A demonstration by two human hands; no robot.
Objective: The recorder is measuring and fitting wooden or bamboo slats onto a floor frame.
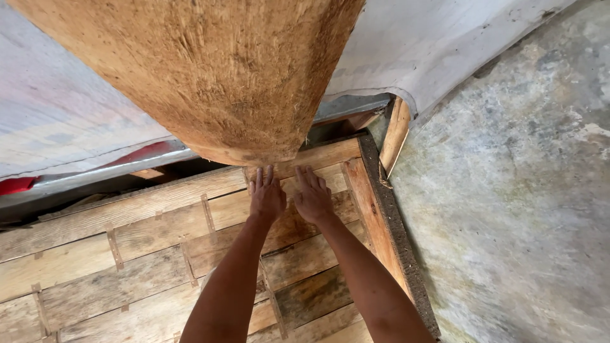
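Wooden frame (159, 254), made of worn planks joined with thin cross strips, fills the lower left of the view and serves as the reference here. Two bare forearms rise from the bottom edge across its planks. The left hand (267, 198) lies palm down on the frame's upper planks, fingers straight and close together, gripping nothing. The right hand (312, 197) lies just beside it in the same way, flat and open, fingertips pointing away from the person. Both sets of fingertips reach the lower lip of a fibrous brown sheet (216, 76), a coarse, curved mat that hangs over the far edge of the frame; whether they touch it is hard to tell. Beyond the frame, behind the mat, lies pale grey sheeting (57, 108). Right of the frame, past its dark edge strip, spreads a stained concrete floor (521, 209).
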